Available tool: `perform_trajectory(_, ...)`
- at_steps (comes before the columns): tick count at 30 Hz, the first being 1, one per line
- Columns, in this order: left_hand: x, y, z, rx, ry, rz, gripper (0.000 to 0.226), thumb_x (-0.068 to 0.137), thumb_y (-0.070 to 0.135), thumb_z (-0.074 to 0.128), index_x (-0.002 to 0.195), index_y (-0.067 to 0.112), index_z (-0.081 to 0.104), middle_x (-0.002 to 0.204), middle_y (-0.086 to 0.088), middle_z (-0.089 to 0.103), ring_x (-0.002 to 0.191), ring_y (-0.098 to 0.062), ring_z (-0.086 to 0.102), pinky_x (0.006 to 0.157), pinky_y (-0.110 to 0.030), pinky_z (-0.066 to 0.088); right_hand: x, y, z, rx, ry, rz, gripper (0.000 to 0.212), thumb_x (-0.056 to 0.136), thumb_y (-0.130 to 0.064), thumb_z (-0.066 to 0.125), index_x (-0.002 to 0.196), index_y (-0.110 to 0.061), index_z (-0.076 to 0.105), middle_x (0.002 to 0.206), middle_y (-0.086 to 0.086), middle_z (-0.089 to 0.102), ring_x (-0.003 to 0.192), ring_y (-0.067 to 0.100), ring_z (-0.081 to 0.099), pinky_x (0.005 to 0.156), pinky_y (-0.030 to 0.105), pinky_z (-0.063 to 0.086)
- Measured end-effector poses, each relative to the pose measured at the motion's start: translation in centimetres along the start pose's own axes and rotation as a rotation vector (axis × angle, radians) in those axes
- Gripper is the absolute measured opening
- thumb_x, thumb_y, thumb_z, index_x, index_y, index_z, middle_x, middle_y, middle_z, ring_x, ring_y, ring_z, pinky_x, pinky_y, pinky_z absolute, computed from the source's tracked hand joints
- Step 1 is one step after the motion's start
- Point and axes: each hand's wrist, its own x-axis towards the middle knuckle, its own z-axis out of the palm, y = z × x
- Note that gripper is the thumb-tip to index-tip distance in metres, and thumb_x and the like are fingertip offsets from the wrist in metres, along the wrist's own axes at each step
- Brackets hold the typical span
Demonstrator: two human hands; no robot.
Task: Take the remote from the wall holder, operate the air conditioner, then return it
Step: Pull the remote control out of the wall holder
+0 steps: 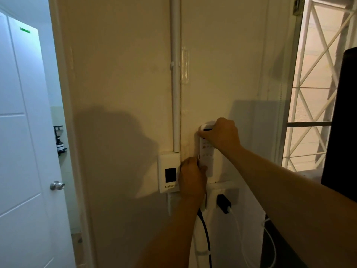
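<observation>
A white remote [206, 151] stands upright against the cream wall, its button face toward me. My right hand [222, 135] grips its top end, thumb across the front. My left hand [192, 176] is closed around the remote's bottom end, where the wall holder [212, 171] sits; the hand hides most of the holder. Whether the remote's foot rests inside the holder cannot be told. No air conditioner is in view.
A white breaker box [168, 173] with a black window is mounted just left of my left hand, under a vertical conduit [176, 74]. Below are a socket with a black plug [223, 204] and hanging cables. A door with a knob [56, 185] stands left; a barred window [316, 84] right.
</observation>
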Motion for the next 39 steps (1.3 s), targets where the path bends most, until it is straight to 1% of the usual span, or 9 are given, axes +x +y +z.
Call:
perform_trajectory(4, 0.4, 0.1, -0.1, 0.011, -0.019, 0.013, 0.016, 0.085, 0.018, 0.064, 0.094, 0.005, 0.063, 0.094, -0.014, 0.067, 0.085, -0.025, 0.062, 0.075, -0.040, 0.056, 0.5, -0.3, 0.2, -0.037, -0.013, -0.001, 0.056, 0.063, -0.040, 0.082, 0.049, -0.013, 0.035, 0.051, -0.001, 0.038, 0.044, 0.009, 0.036, 0.037, 0.022, 0.022)
perform_trajectory(14, 1.1, -0.2, 0.0, -0.007, -0.055, 0.019, 0.015, 0.086, 0.017, 0.063, 0.094, 0.004, 0.065, 0.093, -0.015, 0.070, 0.080, -0.023, 0.066, 0.067, -0.029, 0.052, 1.2, -0.6, 0.1, -0.043, -0.010, -0.011, 0.058, 0.059, -0.043, 0.083, 0.048, -0.014, 0.034, 0.050, -0.002, 0.038, 0.044, 0.011, 0.038, 0.038, 0.020, 0.023)
perform_trajectory(19, 0.8, 0.0, -0.7, -0.004, -0.061, 0.062, 0.012, 0.086, 0.009, 0.061, 0.079, 0.000, 0.067, 0.082, -0.017, 0.070, 0.072, -0.025, 0.066, 0.067, -0.034, 0.058, 4.3, -4.2, -3.8, 0.005, 0.114, -0.055, 0.053, 0.058, -0.044, 0.081, 0.050, -0.015, 0.039, 0.052, -0.004, 0.042, 0.045, 0.010, 0.042, 0.039, 0.018, 0.029)
perform_trajectory(22, 1.1, 1.5, -2.1, 0.008, 0.010, 0.081, 0.014, 0.085, 0.008, 0.058, 0.077, -0.002, 0.064, 0.082, -0.019, 0.067, 0.072, -0.029, 0.064, 0.062, -0.029, 0.051, 5.0, -5.7, -6.2, -0.050, 0.111, -0.050, 0.054, 0.053, -0.045, 0.083, 0.051, -0.015, 0.038, 0.054, -0.002, 0.042, 0.045, 0.011, 0.041, 0.040, 0.019, 0.029)
perform_trajectory(25, 2.1, 4.2, -4.6, -0.197, 0.095, 0.100, 0.021, 0.091, 0.018, 0.048, 0.076, 0.006, 0.058, 0.082, -0.011, 0.062, 0.063, -0.012, 0.056, 0.053, -0.013, 0.042, 4.3, -5.8, -7.7, -0.137, 0.069, -0.007, 0.055, 0.052, -0.048, 0.082, 0.053, -0.014, 0.039, 0.058, 0.002, 0.045, 0.049, 0.016, 0.045, 0.045, 0.024, 0.039)
perform_trajectory(28, 3.3, 7.0, -7.3, -0.455, -0.088, 0.052, 0.023, 0.092, 0.028, 0.047, 0.076, 0.016, 0.058, 0.076, -0.004, 0.064, 0.057, -0.006, 0.060, 0.042, -0.011, 0.045, 3.5, -6.3, -9.4, -0.151, 0.046, 0.050, 0.052, 0.052, -0.049, 0.081, 0.056, -0.011, 0.046, 0.067, 0.011, 0.059, 0.058, 0.027, 0.060, 0.054, 0.035, 0.055)
perform_trajectory(32, 4.1, 9.3, -9.6, -0.402, -0.368, 0.112, 0.014, 0.085, 0.037, 0.061, 0.083, 0.024, 0.064, 0.083, 0.002, 0.070, 0.075, -0.018, 0.069, 0.062, -0.027, 0.057, 2.4, -8.0, -12.0, -0.122, 0.057, 0.066, 0.048, 0.052, -0.048, 0.080, 0.058, -0.009, 0.053, 0.067, 0.011, 0.064, 0.053, 0.026, 0.065, 0.052, 0.037, 0.059)
perform_trajectory(36, 3.7, 10.7, -10.9, -0.458, -0.430, 0.129, 0.021, 0.083, 0.025, 0.067, 0.098, 0.011, 0.066, 0.095, -0.007, 0.071, 0.079, -0.018, 0.070, 0.065, -0.030, 0.061, 1.3, -9.7, -14.6, -0.090, 0.076, 0.079, 0.047, 0.054, -0.047, 0.081, 0.061, -0.007, 0.057, 0.065, 0.010, 0.066, 0.050, 0.023, 0.067, 0.052, 0.037, 0.061)
perform_trajectory(39, 3.0, 11.9, -12.0, -0.518, -0.416, 0.191, 0.015, 0.084, 0.022, 0.065, 0.093, 0.010, 0.067, 0.096, -0.010, 0.071, 0.079, -0.017, 0.070, 0.064, -0.029, 0.061, 0.5, -10.4, -16.4, 0.063, 0.065, 0.125, 0.052, 0.055, -0.049, 0.083, 0.071, -0.004, 0.063, 0.067, 0.009, 0.068, 0.054, 0.022, 0.069, 0.051, 0.035, 0.060)
